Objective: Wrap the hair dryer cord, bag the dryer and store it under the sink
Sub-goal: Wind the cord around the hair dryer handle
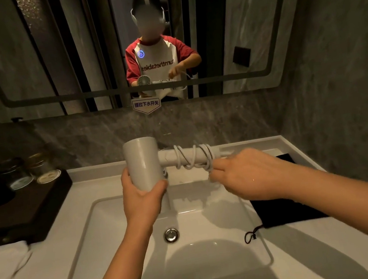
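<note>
1. We hold the pale grey plastic hair dryer (143, 163) at the centre of the frame, above the white rectangular sink basin (109, 224). Our left hand (143, 199) is closed around its barrel, the handle pointing toward the right of the frame.
2. Our right hand (248, 175) pinches the white cord (192, 157) at the handle's far end, fingers curled shut on it. Several loose, crossing loops already sit on the handle; we cannot tell how much cord is left.
3. To finish the wrap well, we judge it best to keep the left grip steady and let only the right hand circle, laying each turn beside the last under light tension.
4. The loops look slack, so snugging them would probably stop them sliding off the end.
5. We would tuck the plug under the last turn so nothing springs free.
6. The black fabric drawstring bag (284, 210) lies flat on the white desk (296, 242), right of the basin, close at hand for bagging.
</note>
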